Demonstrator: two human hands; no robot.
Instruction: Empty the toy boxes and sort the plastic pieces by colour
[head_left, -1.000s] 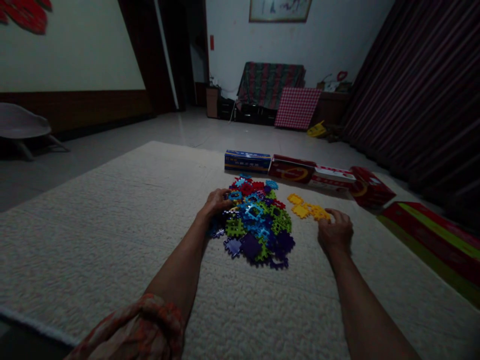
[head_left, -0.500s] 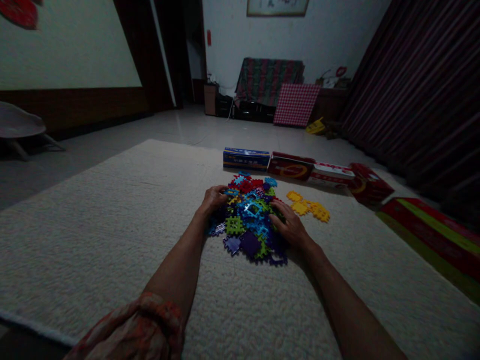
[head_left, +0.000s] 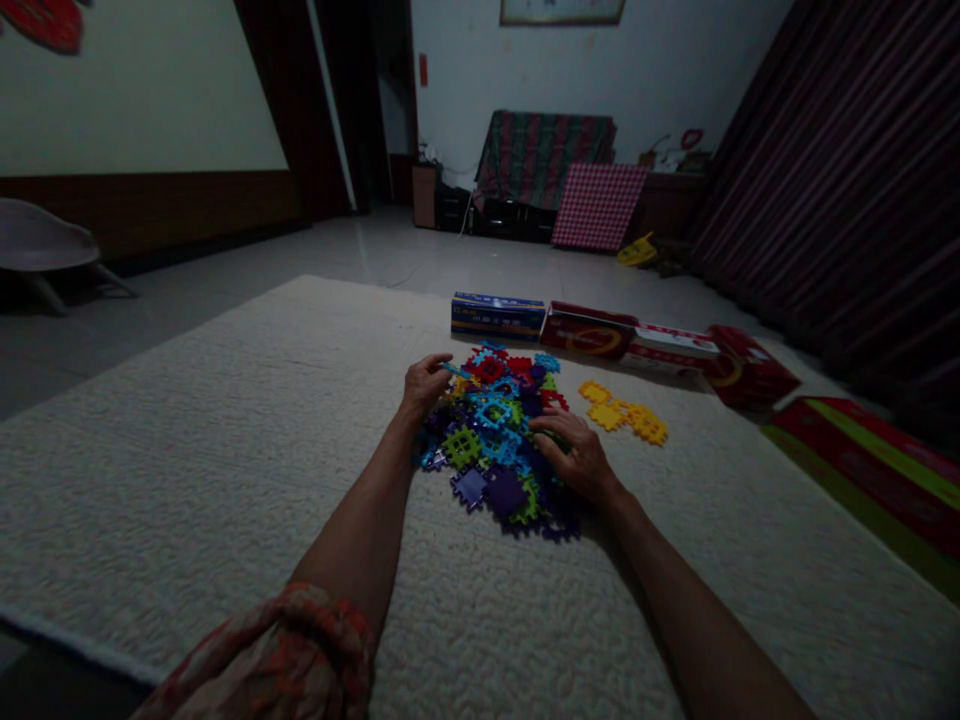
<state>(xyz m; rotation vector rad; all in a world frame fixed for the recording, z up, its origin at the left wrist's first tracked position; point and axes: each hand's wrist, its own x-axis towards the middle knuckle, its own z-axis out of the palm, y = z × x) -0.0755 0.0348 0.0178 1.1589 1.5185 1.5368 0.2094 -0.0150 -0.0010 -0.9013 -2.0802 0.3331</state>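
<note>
A heap of notched plastic building tiles (head_left: 463, 447) in blue, green, purple and red lies on the pale mat between my hands. At the heap's far left edge my left hand (head_left: 426, 385) pinches a light blue tile (head_left: 454, 370), raised and tilted, between thumb and fingers. My right hand (head_left: 576, 455) rests over the right side of the heap, its fingers bent round a green tile (head_left: 553, 437) that is mostly hidden. Purple tiles (head_left: 505, 492) lie on the near side. Several yellow tiles (head_left: 649, 424) form a separate group beyond my right hand.
A blue box (head_left: 498, 318), a dark red box (head_left: 589, 331) and further boxes line the mat's far and right sides. A long red and yellow-green box (head_left: 870, 470) lies at right. The quilted mat (head_left: 225, 450) extends left. A low stool (head_left: 49, 245) stands at far left.
My left hand has lifted the light blue tile up from the heap. My right hand has shifted slightly, its fingers closing round the green tile. The view has moved a little.
</note>
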